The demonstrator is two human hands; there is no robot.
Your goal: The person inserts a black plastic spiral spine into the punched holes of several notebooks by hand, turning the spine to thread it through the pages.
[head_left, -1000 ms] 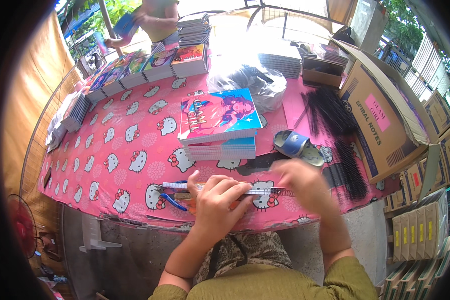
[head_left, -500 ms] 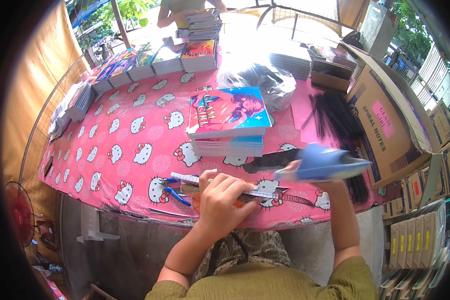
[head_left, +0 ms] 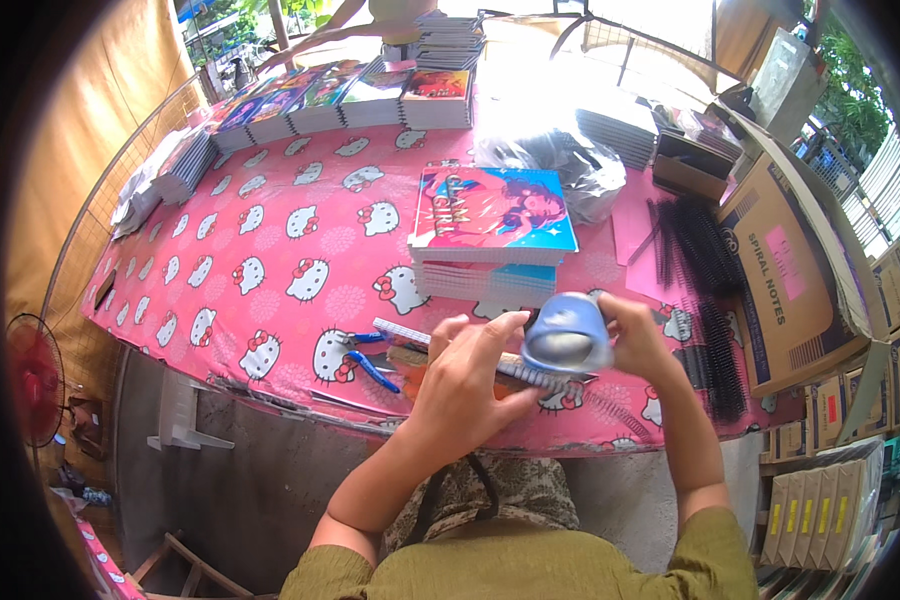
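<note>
I hold a pale blue rounded tool (head_left: 567,335) up over the near edge of the bench (head_left: 270,250), its round, shiny underside turned toward me. My right hand (head_left: 638,335) grips it from the right side, fingers wrapped around its body. My left hand (head_left: 470,385) is half curled, its fingertips touching the tool's left side, and its palm lies over a spiral notebook (head_left: 490,365) that rests flat on the bench just under the tool. Whether the left hand actually grips the notebook, I cannot tell.

Just left of the notebook lie blue-handled pliers (head_left: 370,362). Behind the tool sits a stack of notebooks (head_left: 492,235) with a bright pink and blue cover on top. To the right, black spiral coils (head_left: 705,290) lie in rows, beside an open cardboard box (head_left: 790,270). A clear plastic bag (head_left: 555,160) sits behind the stack. The bench wears a pink cloth with white cat faces. At the far edge stands a row of notebook piles (head_left: 370,95), where another person's arm (head_left: 330,25) reaches in. A red fan (head_left: 35,380) stands on the floor to my left.
</note>
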